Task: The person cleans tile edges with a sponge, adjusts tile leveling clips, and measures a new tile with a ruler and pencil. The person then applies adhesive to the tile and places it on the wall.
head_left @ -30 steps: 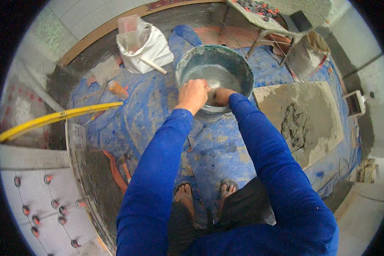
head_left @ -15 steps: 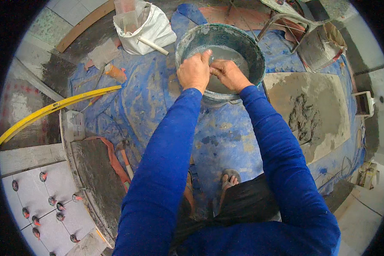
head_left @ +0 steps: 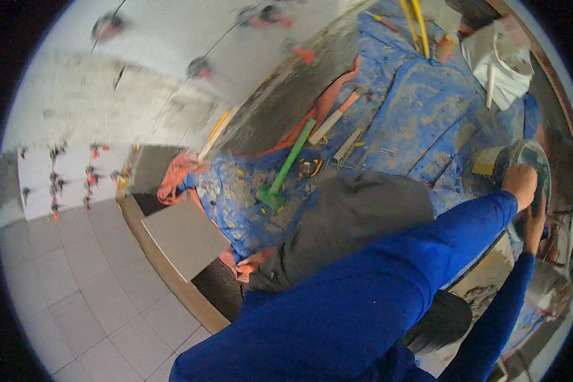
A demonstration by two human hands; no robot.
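Note:
At the far right, both my hands are close together over the round bucket (head_left: 537,156), seen at a steep slant. My left hand (head_left: 521,186) is closed in a fist at the bucket's near side; whatever its fingers hold, if anything, is hidden. Just below it is my right hand (head_left: 533,226), its fingers blurred and partly hidden by the left. Blue sleeves cover both arms. A pale container with a yellow patch (head_left: 484,167) sits beside the bucket.
On the blue tarp (head_left: 395,121) lie a green mallet (head_left: 291,162), a hammer (head_left: 334,119) and pliers (head_left: 310,168). A loose tile (head_left: 186,239) rests near the tarp's corner. White sack (head_left: 502,67) and yellow level (head_left: 416,28) are farther off. Tiles with levelling clips (head_left: 197,69) are at upper left.
My view has swung left, so the bucket and both hands now appear at the right edge. The hands remain together at the bucket. The loose tile and mallet have come into view.

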